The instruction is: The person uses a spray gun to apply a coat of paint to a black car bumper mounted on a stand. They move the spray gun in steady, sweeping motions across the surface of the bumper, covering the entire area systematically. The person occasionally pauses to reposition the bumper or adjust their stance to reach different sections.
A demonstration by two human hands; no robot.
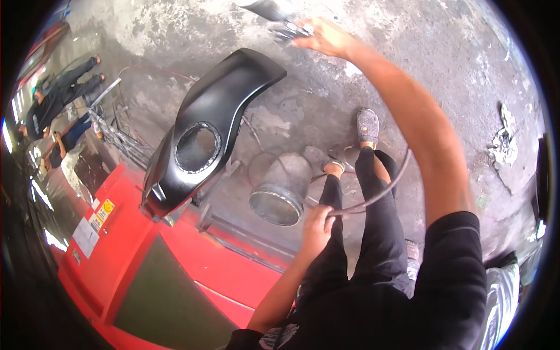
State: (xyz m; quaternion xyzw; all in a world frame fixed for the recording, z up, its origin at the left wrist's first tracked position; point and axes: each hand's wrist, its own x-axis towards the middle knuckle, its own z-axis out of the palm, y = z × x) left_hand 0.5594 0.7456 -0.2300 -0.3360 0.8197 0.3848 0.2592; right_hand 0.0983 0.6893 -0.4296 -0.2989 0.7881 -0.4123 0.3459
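High in the view, my right hand (326, 38) is closed around a silver spray gun (287, 30) with a metal cup (265, 8), partly blurred. My left hand (318, 228) sits low, in front of my legs, fingers wrapped round a grey-brown hose (373, 199). This hose curves up to the right and passes behind my right forearm. Left of centre, a satin black curved body panel (213, 93), like a car fender with a round opening, stands raised and slanted. The spray gun is beyond its far end, apart from it.
A dusty wide metal pipe elbow (279, 192) stands by my feet. A red machine (198, 262) with a dark green panel fills the lower left. Metal bars (122, 140) lie behind the black panel. Two people (61, 96) are at far left. Crumpled sheeting (504, 137) lies right.
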